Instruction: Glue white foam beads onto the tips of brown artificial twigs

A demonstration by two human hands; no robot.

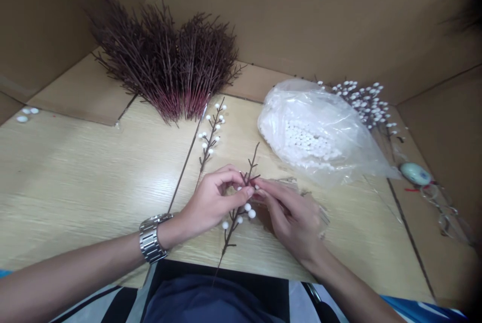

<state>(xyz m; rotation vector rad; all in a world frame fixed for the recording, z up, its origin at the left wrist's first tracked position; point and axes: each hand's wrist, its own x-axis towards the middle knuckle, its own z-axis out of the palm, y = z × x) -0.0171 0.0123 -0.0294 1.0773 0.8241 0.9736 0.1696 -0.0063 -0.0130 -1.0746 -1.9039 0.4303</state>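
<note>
Between thumb and fingers, my left hand (213,197) grips a brown twig (233,225) near its middle. White balls sit on the twig's lower half, while its upper tip is bare. My right hand (293,212) pinches a small white ball (256,187) against a side shoot, close to the left fingertips. A second twig with white balls (211,137) lies on the table just beyond my left hand. Past my right hand rests a clear plastic bag (316,132) filled with white balls.
Two thick bundles of bare brown twigs (169,62) stand against the cardboard wall at the back left. White-balled twigs (363,104) lie behind the bag. A pale green oval object (415,174) is at the right. Loose white balls (22,119) lie far left.
</note>
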